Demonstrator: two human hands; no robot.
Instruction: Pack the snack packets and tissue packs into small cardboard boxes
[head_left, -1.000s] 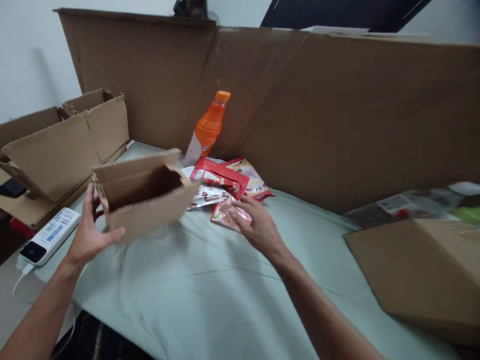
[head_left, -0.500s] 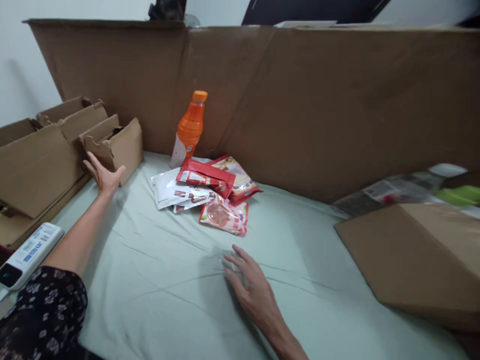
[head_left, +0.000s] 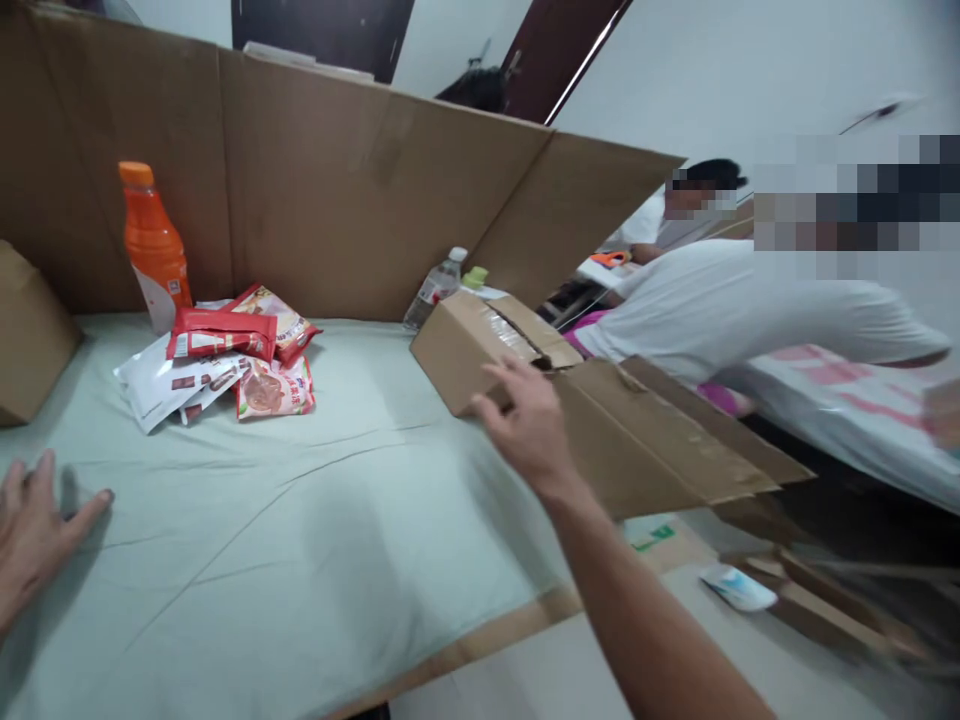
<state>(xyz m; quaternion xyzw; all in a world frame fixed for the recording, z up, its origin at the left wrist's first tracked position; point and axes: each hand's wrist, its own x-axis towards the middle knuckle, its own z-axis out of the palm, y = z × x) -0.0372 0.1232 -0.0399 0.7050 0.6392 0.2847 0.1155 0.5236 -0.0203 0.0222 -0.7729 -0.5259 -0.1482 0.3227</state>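
Observation:
My right hand reaches over the near side of a cardboard box at the table's right, fingers apart; whether it touches the box I cannot tell. Low at the left edge is my left hand, fingers spread above the pale green cloth, holding nothing. Between the hands, farther back, lies a pile of snack packets: a red packet on top, white packets beneath, and a pink packet in front. An orange drink bottle stands behind them.
A tall cardboard panel walls off the back. Behind the right box are a clear bottle and a green cap. Another cardboard box stands at the left. People in white shirts are at the right, beyond the table's edge.
The view has swung to the right. My right hand has gone from above the cloth to the right-hand box. My left hand has come away from the small boxes at the left.

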